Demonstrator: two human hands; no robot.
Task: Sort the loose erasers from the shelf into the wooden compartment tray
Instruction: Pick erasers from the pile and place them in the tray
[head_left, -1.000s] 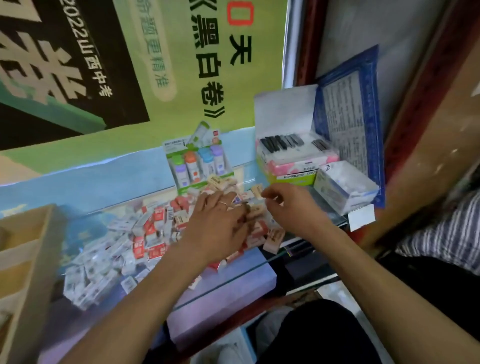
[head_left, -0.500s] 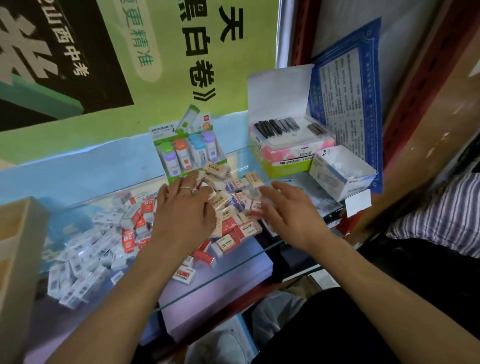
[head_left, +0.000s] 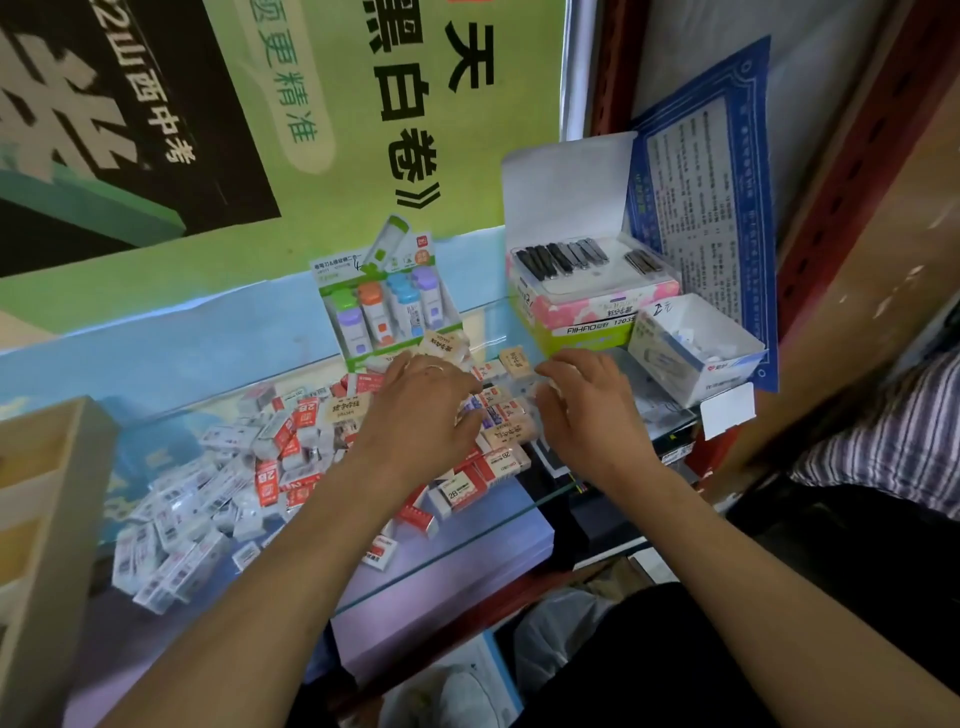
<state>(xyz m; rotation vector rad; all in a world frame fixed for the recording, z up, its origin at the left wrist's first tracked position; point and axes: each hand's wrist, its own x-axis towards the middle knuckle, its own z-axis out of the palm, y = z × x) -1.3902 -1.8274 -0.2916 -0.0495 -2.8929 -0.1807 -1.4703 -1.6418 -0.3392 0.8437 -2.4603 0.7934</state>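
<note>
A heap of loose erasers lies on the glass shelf: white-sleeved ones to the left, red-sleeved ones in the middle and beige ones to the right. My left hand rests palm down on the middle of the heap, its fingers lightly bent over the erasers. My right hand is just right of it, with its fingertips bent down onto the beige erasers; whether they pinch one is hidden. The wooden compartment tray stands at the left edge, partly cut off.
Behind the heap stands a green display box of coloured sharpeners. To its right are an open box of nail clippers and a small white carton. A poster covers the wall behind. The shelf's glass edge runs in front of the heap.
My left hand has moved right over the heap, towards the right hand. The right hand's fingers, spread flat half a second ago, are now bent onto the beige erasers.
</note>
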